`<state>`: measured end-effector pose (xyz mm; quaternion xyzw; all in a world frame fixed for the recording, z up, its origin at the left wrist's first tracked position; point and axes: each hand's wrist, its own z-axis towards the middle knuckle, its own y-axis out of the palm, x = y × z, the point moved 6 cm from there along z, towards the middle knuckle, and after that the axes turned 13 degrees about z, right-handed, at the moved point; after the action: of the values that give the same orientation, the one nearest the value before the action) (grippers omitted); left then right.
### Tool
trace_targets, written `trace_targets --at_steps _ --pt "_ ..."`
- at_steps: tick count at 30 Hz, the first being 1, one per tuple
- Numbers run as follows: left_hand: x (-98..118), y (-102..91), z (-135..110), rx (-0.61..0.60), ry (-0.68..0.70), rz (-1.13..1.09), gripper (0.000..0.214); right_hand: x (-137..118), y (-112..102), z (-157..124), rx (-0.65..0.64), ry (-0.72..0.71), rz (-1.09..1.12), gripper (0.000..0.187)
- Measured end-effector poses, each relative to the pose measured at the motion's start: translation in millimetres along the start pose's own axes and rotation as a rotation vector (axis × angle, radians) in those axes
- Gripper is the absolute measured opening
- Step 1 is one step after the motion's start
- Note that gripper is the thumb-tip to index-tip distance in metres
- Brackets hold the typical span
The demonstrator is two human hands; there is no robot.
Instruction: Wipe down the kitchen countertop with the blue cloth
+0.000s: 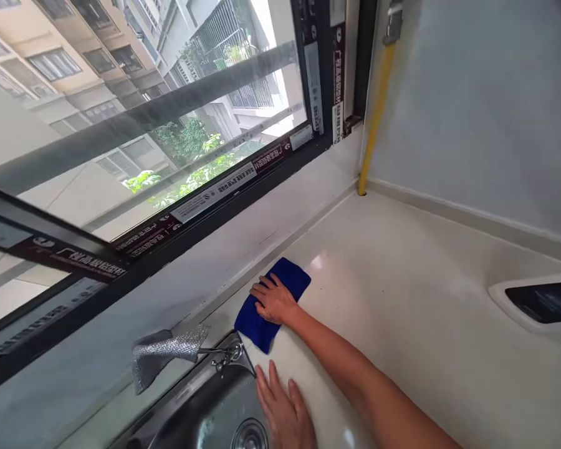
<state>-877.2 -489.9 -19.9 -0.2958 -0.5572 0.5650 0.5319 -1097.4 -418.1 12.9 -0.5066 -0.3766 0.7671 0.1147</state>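
Observation:
My right hand point(275, 300) lies flat, fingers spread, on a blue cloth point(290, 277) that rests on the cream countertop point(402, 293) near the window-side edge. The cloth sticks out beyond the hand on both sides. My left hand point(284, 411) is open, its fingers stretched out flat on the countertop right at the rim of the steel sink point(201, 408). It holds nothing.
A small tap point(227, 355) stands at the sink's back edge with a silver mesh cloth point(161, 355) draped over it. A dark-framed window point(177, 240) runs along the counter. A yellow pipe point(376, 118) stands in the corner. A black hob point(545, 301) sits at right.

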Motion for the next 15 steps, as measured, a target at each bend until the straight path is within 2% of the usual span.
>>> trace_targets --at_steps 5,11,15 --pt "0 -1.2 1 -0.022 0.038 0.111 0.059 37 -26 13 0.077 0.018 -0.004 0.049" --pt "-1 -1.7 1 -0.057 0.045 0.151 0.062 102 -80 4 0.141 0.056 -0.047 0.051" --pt "-4 0.4 2 0.009 0.066 0.146 0.06 142 -114 -2 0.148 0.057 -0.086 0.05"
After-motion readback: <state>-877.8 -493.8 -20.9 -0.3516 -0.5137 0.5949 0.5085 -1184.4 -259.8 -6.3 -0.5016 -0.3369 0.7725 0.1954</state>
